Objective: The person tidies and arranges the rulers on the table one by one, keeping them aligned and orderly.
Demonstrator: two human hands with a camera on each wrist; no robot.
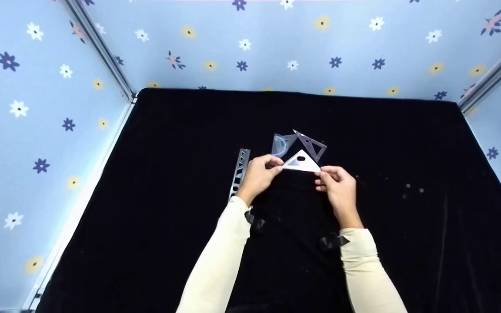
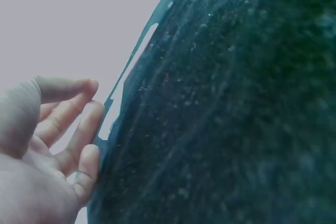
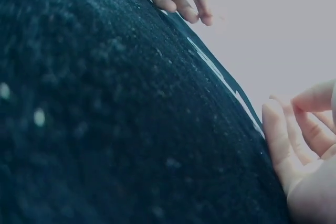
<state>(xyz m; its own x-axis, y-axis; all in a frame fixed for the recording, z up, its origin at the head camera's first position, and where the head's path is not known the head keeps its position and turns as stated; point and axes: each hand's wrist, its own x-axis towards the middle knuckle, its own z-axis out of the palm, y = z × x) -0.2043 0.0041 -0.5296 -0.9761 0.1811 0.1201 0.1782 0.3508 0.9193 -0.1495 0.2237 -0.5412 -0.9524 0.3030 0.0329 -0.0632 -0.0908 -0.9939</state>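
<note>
A clear triangular set square (image 1: 310, 165), bright with reflected light, is stretched between my two hands in the head view. My left hand (image 1: 257, 176) pinches its left corner between thumb and fingers. At its right corner, the thumb and index finger of my right hand (image 1: 341, 189) pinch the plastic. Just behind it lie another clear set square (image 1: 322, 148) and a blue-edged protractor (image 1: 279, 145) overlapping a further triangular piece (image 1: 292, 139). In the left wrist view the left thumb (image 2: 63, 88) meets the index fingertip; the held piece hardly shows there.
A clear ruler (image 1: 240, 167) with cut-out shapes lies along the left hand, partly hidden by it. Black cloth (image 1: 168, 174) covers the table. Flowered panels (image 1: 268, 43) rise at the back and both sides, joined by metal posts (image 1: 98, 43).
</note>
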